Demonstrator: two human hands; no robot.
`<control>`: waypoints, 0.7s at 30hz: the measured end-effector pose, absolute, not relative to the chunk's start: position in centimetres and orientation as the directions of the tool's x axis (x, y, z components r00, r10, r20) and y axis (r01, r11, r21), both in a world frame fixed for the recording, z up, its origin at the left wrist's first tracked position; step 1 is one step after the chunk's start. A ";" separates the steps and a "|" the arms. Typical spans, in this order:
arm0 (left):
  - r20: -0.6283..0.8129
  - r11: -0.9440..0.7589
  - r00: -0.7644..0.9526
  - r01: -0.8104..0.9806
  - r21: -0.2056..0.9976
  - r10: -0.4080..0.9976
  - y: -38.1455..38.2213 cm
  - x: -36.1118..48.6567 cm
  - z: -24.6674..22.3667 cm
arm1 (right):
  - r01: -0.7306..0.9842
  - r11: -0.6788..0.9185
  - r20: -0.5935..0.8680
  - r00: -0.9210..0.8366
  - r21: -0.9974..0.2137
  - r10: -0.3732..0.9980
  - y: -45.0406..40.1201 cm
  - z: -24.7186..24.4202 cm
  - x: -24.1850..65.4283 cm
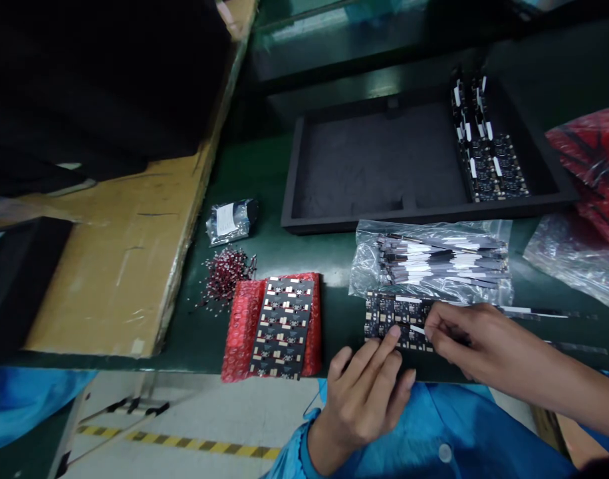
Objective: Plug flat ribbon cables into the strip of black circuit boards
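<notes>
Two hands work one circuit panel (395,318) at the bench's near edge: the left hand (367,392) presses a fingertip on it, fingers loosely spread and gripping nothing, while the right hand (464,332) pinches a small white strip against it. At 12 o'clock lies one clear bag of strips (434,263), beyond it one black foam tray (374,166) (two board panels inside). At 9 o'clock, one panel stack (283,326) rests on red bubble wrap (241,329), near one pile of red components (227,273).

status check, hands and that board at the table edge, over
Left hand fingertips pressing circuit board flat. Right hand pinching small white strip onto it. Bag of strips just behind, clear.
</notes>
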State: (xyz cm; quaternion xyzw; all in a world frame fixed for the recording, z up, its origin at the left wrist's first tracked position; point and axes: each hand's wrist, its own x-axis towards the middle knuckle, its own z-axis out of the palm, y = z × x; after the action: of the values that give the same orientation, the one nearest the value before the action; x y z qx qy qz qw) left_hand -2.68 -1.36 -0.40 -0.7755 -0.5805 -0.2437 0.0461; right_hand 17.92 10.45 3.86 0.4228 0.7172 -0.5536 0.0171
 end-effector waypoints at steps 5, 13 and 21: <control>0.397 -0.295 0.182 0.924 0.245 0.900 -1.0 -2.4 -0.3 | 0.627 0.031 -0.500 -0.649 -0.778 0.574 10.5 3.6 18.0; 0.326 -0.205 0.101 0.930 0.305 0.940 -0.8 -1.9 0.4 | 0.640 0.029 -0.517 -0.646 -0.768 0.562 10.5 3.8 18.0; 0.322 -0.164 0.047 0.923 0.349 0.946 -0.9 -1.9 0.3 | 0.646 0.094 -0.488 -0.656 -0.757 0.575 10.2 3.7 18.3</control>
State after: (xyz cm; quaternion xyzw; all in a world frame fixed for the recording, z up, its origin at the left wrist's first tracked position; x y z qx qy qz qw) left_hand -1.93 -0.88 0.28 -0.7231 -0.6459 -0.2437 -0.0237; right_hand 18.28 10.25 3.72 0.4133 0.7389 -0.5311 0.0332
